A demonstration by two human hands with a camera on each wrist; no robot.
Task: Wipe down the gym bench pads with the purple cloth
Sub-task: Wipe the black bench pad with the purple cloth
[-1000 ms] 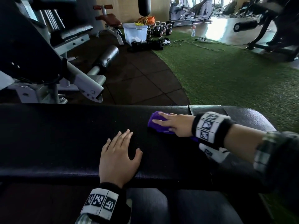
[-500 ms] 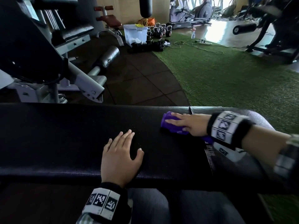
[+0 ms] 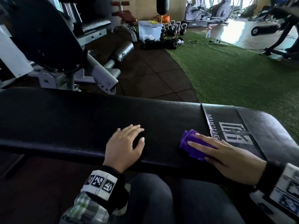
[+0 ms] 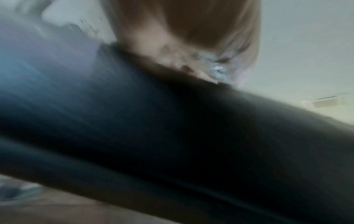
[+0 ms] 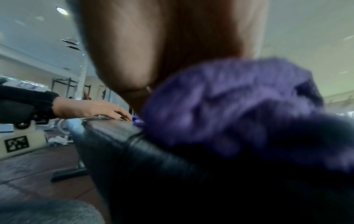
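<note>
A long black gym bench pad (image 3: 64, 118) runs across the head view in front of me. My left hand (image 3: 125, 143) rests flat on its near half, fingers straight, holding nothing. My right hand (image 3: 223, 152) presses the bunched purple cloth (image 3: 189, 140) down on the pad with straight fingers, just left of the white logo (image 3: 234, 132). In the right wrist view the purple cloth (image 5: 239, 109) bulges under my palm on the black pad (image 5: 153, 166), and the left hand (image 5: 90, 108) shows beyond it. The left wrist view is blurred, showing dark pad (image 4: 172, 144).
Another bench and machine frame (image 3: 97, 73) stand just beyond the pad at the left. Green turf (image 3: 234, 75) lies to the right. A clear storage bin (image 3: 149, 31), kettlebells (image 3: 174, 28) and a spray bottle (image 3: 208, 32) sit far back. My knees (image 3: 153, 199) are below the pad.
My right hand has drawn the purple cloth rightward and toward the near edge of the pad, up to the logo. The left hand stays where it was.
</note>
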